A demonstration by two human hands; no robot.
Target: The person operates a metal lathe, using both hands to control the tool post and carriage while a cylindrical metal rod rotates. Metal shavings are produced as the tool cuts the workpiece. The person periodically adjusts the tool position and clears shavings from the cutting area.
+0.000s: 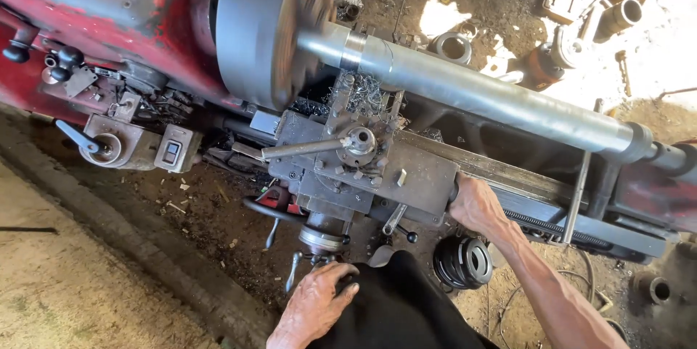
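**Two Hands on a Lathe While a Steel Shaft Turned**

A long grey shaft (494,95) ran from the blurred round chuck (265,26) at the upper middle of the frame down to the right edge, where a support (639,142) met it. Below it sat the grey carriage (406,178), with the tool post (359,142) and a long lever (301,149) on top. Curled metal shavings (363,91) lay heaped just behind the tool post, touching the shaft's underside.

The right hand (475,204) gripped the right end of the carriage, its fingers wrapped around the edge and hidden behind it. The left hand (319,302), at the lower middle of the frame, was closed over a handle below the round dial (323,236); its fingers curled tight, and what they covered could not be made out clearly.

As for containers, a short open ring (454,46) stood on the dirt floor beyond the shaft, and its hollow looked dark and bare. Open pipe pieces (628,11) lay at the upper right in bright sun; their insides could not be judged. A black coiled part (463,262) rested on the floor beside the right forearm. The red machine body (109,22) filled the upper left.
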